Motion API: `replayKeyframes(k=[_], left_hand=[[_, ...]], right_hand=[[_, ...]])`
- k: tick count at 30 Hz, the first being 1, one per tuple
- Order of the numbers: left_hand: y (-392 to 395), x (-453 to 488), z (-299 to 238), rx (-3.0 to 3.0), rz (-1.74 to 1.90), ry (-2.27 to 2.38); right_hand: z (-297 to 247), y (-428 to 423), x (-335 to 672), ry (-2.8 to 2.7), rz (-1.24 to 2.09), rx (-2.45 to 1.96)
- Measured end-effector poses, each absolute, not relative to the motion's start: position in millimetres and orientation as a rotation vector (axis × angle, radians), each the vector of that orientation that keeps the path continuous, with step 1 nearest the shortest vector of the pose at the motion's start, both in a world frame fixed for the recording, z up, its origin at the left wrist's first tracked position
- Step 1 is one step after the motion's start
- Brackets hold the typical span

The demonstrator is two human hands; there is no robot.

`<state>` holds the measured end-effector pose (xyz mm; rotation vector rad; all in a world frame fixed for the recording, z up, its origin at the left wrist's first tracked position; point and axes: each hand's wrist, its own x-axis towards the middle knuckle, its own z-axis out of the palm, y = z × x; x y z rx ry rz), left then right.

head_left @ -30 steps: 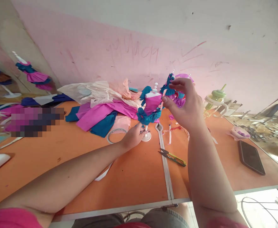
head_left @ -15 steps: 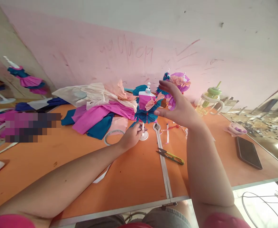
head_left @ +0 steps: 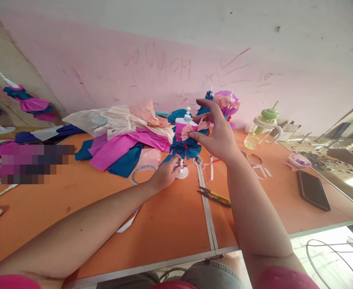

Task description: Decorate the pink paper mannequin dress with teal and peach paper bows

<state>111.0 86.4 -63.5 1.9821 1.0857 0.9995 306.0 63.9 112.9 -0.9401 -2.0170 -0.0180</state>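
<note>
A miniature dress form (head_left: 187, 121) stands on a round white base (head_left: 182, 173) near the table's middle. It wears a magenta top (head_left: 180, 131) and a ruffled teal skirt (head_left: 186, 149), with a peach bow (head_left: 186, 131) at its front. My left hand (head_left: 168, 173) is closed around the thin white pole under the skirt. Around the right side of the bow, my right hand (head_left: 217, 134) is open, its thumb against the bow and its index finger raised. Part of the bow and skirt is hidden behind that hand.
Crepe paper sheets (head_left: 125, 150) are heaped at the left, beside a tape roll (head_left: 143, 174). Yellow-handled thread snips (head_left: 214, 196) lie at the front. To the right are a drinking bottle (head_left: 260, 130), a phone (head_left: 314, 190) and a small pink dish (head_left: 299, 161). Another person's arm (head_left: 349, 162) shows at far right.
My right hand has moved left and in to the bow, its thumb now touching it. The left hand keeps its hold on the pole. Another person's arm has appeared at far right.
</note>
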Motion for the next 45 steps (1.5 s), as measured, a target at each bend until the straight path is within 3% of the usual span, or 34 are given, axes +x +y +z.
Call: replayKeyframes(k=[12, 24, 39, 45], left_hand=[[92.5, 109.4, -73.5, 1.944, 1.089, 1.095], [91.2, 110.4, -72.1, 1.939, 1.131, 1.094], [90.9, 110.2, -70.0, 1.927, 1.105, 1.083], [91.1, 111.9, -69.4, 1.846, 1.143, 1.116]], right_hand=[[118.7, 73.2, 314.0, -1.965, 0.016, -0.785], [118.2, 65.4, 312.7, -2.067, 0.387, -0.835], [108.4, 69.5, 301.7, -1.898, 0.269, -0.927], [110.6, 70.1, 304.9, -1.929, 0.391, -0.904]])
